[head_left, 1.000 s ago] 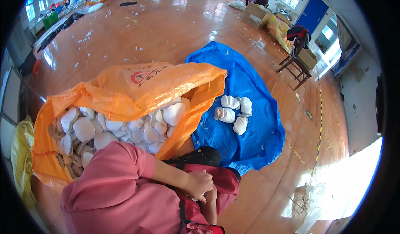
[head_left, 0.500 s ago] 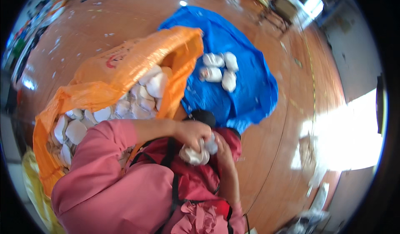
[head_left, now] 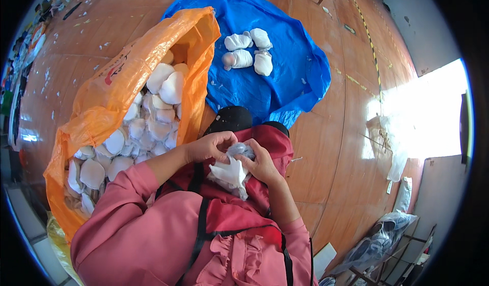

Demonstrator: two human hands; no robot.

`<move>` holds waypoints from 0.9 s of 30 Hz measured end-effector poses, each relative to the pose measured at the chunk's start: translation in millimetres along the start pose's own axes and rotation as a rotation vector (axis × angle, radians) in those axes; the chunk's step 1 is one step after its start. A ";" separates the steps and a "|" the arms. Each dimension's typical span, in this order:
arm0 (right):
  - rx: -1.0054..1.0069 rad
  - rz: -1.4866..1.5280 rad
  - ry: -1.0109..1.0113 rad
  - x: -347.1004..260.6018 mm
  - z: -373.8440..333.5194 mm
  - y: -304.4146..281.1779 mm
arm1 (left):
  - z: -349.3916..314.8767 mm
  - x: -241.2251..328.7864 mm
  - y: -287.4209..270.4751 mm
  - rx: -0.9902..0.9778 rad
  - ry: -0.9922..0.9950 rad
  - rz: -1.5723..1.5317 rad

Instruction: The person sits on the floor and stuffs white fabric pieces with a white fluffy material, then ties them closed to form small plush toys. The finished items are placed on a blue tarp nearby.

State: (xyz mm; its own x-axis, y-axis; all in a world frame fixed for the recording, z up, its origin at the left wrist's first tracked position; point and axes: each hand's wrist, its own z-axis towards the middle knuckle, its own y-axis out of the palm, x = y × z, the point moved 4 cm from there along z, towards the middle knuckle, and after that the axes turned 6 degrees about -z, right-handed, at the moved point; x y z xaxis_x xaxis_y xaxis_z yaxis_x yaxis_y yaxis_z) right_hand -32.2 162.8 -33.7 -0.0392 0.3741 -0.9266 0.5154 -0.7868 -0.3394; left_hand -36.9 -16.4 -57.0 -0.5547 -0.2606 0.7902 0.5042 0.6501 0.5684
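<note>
Above my lap, my left hand (head_left: 210, 147) and my right hand (head_left: 263, 164) are closed on one bundle of white pads (head_left: 228, 174). Greyish, see-through stretchy material (head_left: 239, 150) bunches at its top between my fingers; I cannot make out its exact kind. White fabric flares out below it. To my left, an orange woven sack (head_left: 109, 115) gapes open, full of white and cream rounded pads (head_left: 137, 128). Beyond my knees, several wrapped white bundles (head_left: 238, 59) lie close together on a blue plastic sheet (head_left: 290, 77).
Reddish-brown floor (head_left: 326, 174), with white scraps, surrounds the sheet. A yellow sack (head_left: 60, 250) stands beside the orange one. At lower right are clear plastic bags (head_left: 374, 237) and a metal frame (head_left: 402, 253). Piled goods line the far left; bright light falls at right.
My view has tilted and shifted, so the sack and sheet sit higher. The bundle now hangs looser, its white fabric spread out, and both hands have come together at its grey top.
</note>
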 end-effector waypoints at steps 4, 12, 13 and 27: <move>0.142 -0.034 0.057 17.5 -6.8 6.8 | -4.2 13.3 11.4 0.249 0.041 -0.034; 0.333 -0.118 0.081 32.8 -10.8 11.9 | 0.6 36.4 53.5 0.027 0.201 1.386; 0.333 -0.080 0.099 34.7 -11.2 13.3 | 2.8 35.9 53.2 -0.028 0.143 1.440; 0.405 0.306 0.113 29.0 -26.4 19.0 | 7.5 45.1 48.9 -0.391 0.044 1.279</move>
State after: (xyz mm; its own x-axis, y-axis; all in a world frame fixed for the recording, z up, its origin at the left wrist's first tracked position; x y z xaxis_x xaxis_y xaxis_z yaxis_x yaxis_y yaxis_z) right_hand -0.9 171.7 -62.7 0.1654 0.1298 -0.9776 0.1154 -0.9870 -0.1115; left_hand -42.2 9.0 4.7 0.4645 0.3466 0.8149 0.8087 0.2090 -0.5498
